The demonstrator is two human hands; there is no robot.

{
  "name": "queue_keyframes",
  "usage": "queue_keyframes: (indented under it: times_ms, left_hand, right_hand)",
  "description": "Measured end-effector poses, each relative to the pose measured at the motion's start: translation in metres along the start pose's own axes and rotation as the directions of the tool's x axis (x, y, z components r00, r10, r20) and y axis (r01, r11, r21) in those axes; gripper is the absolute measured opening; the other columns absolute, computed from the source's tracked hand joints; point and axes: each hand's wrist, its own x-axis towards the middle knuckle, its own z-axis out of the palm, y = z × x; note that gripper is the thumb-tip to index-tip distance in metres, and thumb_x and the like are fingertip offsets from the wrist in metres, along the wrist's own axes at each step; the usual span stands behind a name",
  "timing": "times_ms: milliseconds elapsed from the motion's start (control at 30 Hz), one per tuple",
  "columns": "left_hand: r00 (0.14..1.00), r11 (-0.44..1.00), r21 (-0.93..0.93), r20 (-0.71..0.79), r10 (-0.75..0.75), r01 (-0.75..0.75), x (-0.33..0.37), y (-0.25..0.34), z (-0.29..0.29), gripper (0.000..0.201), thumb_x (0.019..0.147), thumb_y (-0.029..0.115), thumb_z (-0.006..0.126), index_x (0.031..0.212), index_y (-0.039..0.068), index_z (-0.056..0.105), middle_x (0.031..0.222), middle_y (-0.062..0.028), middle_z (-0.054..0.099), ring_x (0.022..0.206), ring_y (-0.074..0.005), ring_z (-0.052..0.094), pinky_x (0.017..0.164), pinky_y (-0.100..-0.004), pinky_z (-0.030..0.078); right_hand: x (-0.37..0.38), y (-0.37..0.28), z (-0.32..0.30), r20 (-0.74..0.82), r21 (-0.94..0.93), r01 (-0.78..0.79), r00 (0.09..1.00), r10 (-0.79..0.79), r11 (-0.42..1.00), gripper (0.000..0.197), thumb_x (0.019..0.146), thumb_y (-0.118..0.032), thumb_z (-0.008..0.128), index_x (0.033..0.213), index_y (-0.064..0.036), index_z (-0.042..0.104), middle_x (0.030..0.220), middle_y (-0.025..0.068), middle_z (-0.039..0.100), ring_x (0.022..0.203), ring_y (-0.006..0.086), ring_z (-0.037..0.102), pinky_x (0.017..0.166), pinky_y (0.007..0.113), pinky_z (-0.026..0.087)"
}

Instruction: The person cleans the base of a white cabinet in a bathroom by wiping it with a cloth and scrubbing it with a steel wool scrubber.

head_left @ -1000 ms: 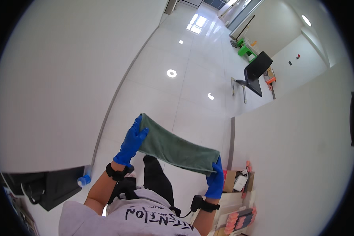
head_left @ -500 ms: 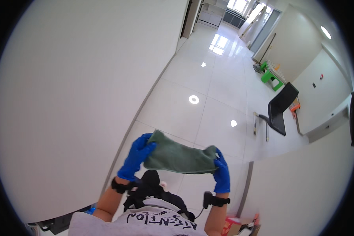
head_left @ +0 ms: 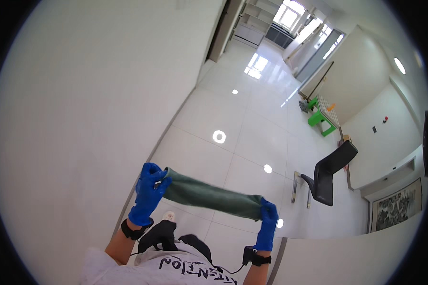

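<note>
A dark green cloth (head_left: pixel 213 194) is stretched out between my two hands, above the tiled floor. My left hand (head_left: pixel 150 190), in a blue rubber glove, is closed on the cloth's left end. The right end is gripped by my right hand (head_left: pixel 268 222), gloved in the same blue. The cloth hangs as a long narrow band, a little lower at its right end. Black straps with small devices sit on both my wrists.
Close on my left rises a white wall (head_left: pixel 81 118); another white wall (head_left: pixel 337 256) stands at lower right. A black chair (head_left: pixel 328 175) is ahead on the right, with a green stool (head_left: pixel 322 118) beyond it. Glossy tiles (head_left: pixel 233 123) stretch toward shelves (head_left: pixel 257 21) at the back.
The cloth has gone from a broad, sagging shape to a narrower, straighter band. Both hands keep hold of it. My view has shifted, and the chair and stool appear lower.
</note>
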Motion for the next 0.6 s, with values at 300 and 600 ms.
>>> queue_keyframes:
  times_ms: [300,600]
  left_hand:
    - [0.972,0.957,-0.287,0.234,0.027,0.043,0.130,-0.015,0.142,0.007,0.081,0.005,0.062,0.085,0.001,0.060,0.075,-0.0067,0.055,0.061,-0.0134,0.053,0.054,-0.0244,0.043]
    - [0.987,0.991,-0.024,-0.087,-0.137,0.135,0.251,-0.050,0.216,0.015,0.089,0.016,0.056,0.093,0.002,0.057,0.077,-0.0020,0.058,0.073,-0.0073,0.048,0.067,-0.0246,0.044]
  right_hand:
    - [0.073,0.023,-0.001,-0.298,-0.002,-0.081,0.952,0.076,0.997,0.018,0.089,-0.010,0.046,0.099,-0.0031,0.059,0.097,0.0097,0.062,0.094,0.0189,0.055,0.088,0.032,0.041]
    - [0.287,0.041,0.055,-0.093,0.088,-0.123,0.987,0.131,0.988,0.024,0.084,-0.004,0.050,0.108,-0.0054,0.054,0.105,0.0054,0.056,0.087,0.0133,0.052,0.074,0.026,0.043]
